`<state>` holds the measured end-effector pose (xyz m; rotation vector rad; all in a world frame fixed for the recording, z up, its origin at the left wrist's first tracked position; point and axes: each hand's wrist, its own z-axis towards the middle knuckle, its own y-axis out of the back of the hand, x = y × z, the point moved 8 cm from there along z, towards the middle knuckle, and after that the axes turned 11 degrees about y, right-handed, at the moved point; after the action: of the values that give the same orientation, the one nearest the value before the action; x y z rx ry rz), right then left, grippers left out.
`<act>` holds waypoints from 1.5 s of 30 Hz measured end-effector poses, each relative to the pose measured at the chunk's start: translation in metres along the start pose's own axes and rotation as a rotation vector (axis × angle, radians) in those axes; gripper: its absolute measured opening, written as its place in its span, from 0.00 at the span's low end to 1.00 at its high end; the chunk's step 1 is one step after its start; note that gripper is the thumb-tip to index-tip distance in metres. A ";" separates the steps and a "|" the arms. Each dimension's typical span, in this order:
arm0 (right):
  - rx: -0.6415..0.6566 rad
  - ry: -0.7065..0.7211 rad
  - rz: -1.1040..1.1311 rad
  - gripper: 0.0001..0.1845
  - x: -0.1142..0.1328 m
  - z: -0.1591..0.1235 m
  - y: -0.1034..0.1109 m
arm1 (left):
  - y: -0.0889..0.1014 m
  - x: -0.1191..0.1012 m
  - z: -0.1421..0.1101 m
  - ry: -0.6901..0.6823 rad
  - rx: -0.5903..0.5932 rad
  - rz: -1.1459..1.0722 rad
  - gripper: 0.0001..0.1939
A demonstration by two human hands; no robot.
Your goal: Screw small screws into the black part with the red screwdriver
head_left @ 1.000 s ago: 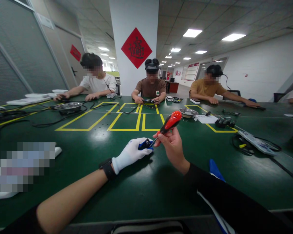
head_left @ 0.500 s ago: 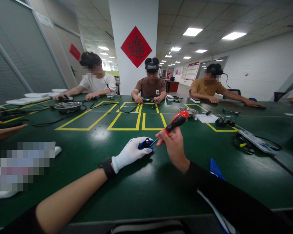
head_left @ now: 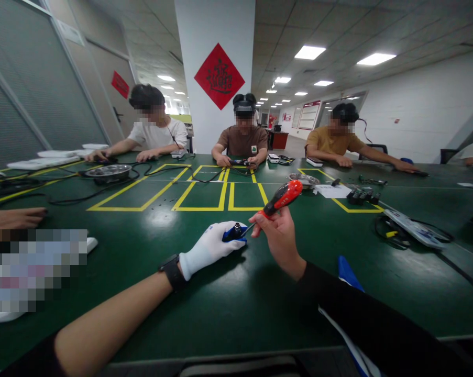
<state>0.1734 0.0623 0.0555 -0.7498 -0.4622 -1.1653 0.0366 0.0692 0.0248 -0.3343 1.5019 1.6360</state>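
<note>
My left hand (head_left: 215,241), in a white glove with blue fingertips and a dark watch at the wrist, is closed around a small black part (head_left: 234,231) with a round metal-ringed end pointing up. What kind of part it is I cannot make out. Bare, my right hand (head_left: 279,235) pinches a red and black screwdriver (head_left: 282,199) near the bottom of its handle. The shaft slants down to the left, and its tip meets the black part or lies right beside it; the fingers hide the exact contact.
A blue and white glove (head_left: 349,272) lies by my right forearm. Metal bowls (head_left: 108,172), black cables, several black parts (head_left: 364,196) and a white power-strip-like box (head_left: 415,229) are on the green table (head_left: 220,319). Co-workers sit opposite; another person's hand (head_left: 16,219) rests at left.
The screwdriver's handle has turned about its axis, showing more red on its side, and its top has tipped slightly left. The neighbour's hand at left has turned over and lowered.
</note>
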 end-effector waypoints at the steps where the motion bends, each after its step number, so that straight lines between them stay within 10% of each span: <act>1: 0.000 -0.003 0.002 0.17 0.000 0.000 0.000 | 0.000 0.000 0.000 -0.003 0.001 -0.003 0.15; 45: 0.106 -0.020 -0.012 0.11 0.004 -0.004 -0.009 | 0.000 -0.001 -0.001 0.032 0.003 -0.049 0.12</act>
<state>0.1658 0.0548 0.0585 -0.6676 -0.5419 -1.1366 0.0368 0.0676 0.0249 -0.3939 1.5082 1.5964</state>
